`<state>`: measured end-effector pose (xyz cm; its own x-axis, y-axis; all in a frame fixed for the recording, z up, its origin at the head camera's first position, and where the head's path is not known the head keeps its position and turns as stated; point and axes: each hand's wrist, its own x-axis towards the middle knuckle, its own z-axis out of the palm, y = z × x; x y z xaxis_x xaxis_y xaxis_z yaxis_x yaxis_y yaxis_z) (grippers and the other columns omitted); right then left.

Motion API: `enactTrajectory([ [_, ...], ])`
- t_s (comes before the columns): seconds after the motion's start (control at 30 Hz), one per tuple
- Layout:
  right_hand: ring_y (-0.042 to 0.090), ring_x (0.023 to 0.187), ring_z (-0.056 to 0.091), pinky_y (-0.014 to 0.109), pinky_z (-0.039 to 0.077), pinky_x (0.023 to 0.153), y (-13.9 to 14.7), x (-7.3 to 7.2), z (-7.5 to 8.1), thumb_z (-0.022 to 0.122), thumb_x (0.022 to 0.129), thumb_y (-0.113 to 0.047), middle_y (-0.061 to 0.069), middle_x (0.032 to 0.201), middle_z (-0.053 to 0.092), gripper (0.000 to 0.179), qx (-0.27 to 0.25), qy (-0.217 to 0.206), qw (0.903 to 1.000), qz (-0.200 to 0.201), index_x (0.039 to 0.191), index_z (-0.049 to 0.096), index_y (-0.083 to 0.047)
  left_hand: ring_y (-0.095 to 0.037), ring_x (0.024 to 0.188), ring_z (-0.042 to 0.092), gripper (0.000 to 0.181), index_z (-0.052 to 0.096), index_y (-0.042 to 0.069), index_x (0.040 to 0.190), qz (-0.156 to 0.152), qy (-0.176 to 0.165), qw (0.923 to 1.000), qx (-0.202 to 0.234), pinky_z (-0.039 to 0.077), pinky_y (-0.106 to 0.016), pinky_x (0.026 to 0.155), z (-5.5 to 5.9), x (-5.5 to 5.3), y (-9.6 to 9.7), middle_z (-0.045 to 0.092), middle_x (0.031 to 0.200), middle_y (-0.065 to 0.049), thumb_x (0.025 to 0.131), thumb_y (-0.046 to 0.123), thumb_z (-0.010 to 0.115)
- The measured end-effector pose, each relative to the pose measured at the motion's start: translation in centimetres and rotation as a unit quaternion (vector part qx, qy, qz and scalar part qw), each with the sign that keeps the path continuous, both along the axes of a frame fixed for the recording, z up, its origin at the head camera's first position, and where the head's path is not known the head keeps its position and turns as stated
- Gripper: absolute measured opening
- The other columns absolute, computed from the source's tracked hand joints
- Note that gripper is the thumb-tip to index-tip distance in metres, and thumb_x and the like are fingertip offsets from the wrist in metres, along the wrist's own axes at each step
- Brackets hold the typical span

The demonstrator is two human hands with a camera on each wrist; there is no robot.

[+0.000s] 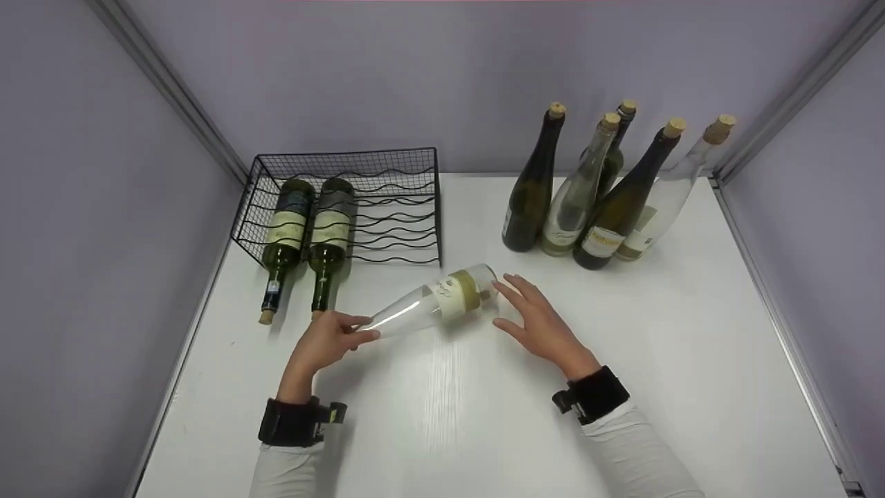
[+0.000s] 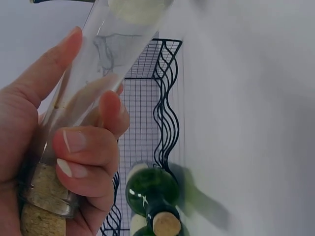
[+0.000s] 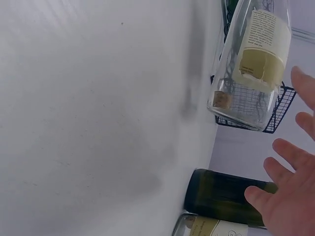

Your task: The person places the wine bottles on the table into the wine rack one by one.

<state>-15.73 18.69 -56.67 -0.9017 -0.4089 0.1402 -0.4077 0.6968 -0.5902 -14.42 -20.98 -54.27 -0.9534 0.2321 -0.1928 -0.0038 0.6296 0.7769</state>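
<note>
A clear glass wine bottle [image 1: 408, 312] with a cream and gold label lies tilted above the table, its base toward the right. My left hand [image 1: 330, 340] grips it round the neck; in the left wrist view the fingers curl about the glass above the cork [image 2: 47, 196]. Beside the bottle's base, my right hand [image 1: 543, 328] is spread with fingers extended. A gap shows between that hand and the glass in the right wrist view, where a loose piece of cork [image 3: 222, 100] sits inside the base.
A black wire wine rack [image 1: 394, 261] stands at the back left, holding a green bottle [image 1: 283, 232] and a second green bottle [image 1: 330, 232], necks toward me. Several corked bottles, including a dark one [image 1: 532, 194], stand upright at the back right. Grey walls [image 1: 442, 83] enclose the table.
</note>
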Motion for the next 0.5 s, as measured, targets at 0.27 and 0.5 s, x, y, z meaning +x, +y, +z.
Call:
enactTrajectory([
  [0.27, 0.024, 0.146, 0.020, 0.045, 0.024, 0.114, -1.1, -0.1, -0.1, 0.059, 0.098, -0.043, 0.006, 0.159, 0.026, 0.064, -0.009, -0.026, 0.9995, 0.012, 0.153, 0.036, -0.022, -0.016, 0.055, 0.053, 0.047, 0.074, 0.005, 0.114, 0.032, 0.003, 0.9994, 0.007, 0.038, -0.027, 0.046, -0.1, 0.7, -1.7, 0.065, 0.070, -0.007, 0.081, 0.038, 0.081],
  [0.5, 0.025, 0.147, 0.018, 0.045, 0.022, 0.115, -2.3, -0.2, -0.3, 0.052, 0.101, -0.043, 0.007, 0.161, 0.022, 0.061, -0.002, -0.026, 0.9990, 0.036, 0.155, 0.032, -0.022, -0.018, 0.058, 0.056, 0.049, 0.073, 0.002, 0.115, 0.059, -0.015, 0.9981, 0.006, 0.041, -0.028, 0.047, -0.2, 1.6, -3.2, 0.065, 0.075, -0.006, 0.082, 0.038, 0.080],
])
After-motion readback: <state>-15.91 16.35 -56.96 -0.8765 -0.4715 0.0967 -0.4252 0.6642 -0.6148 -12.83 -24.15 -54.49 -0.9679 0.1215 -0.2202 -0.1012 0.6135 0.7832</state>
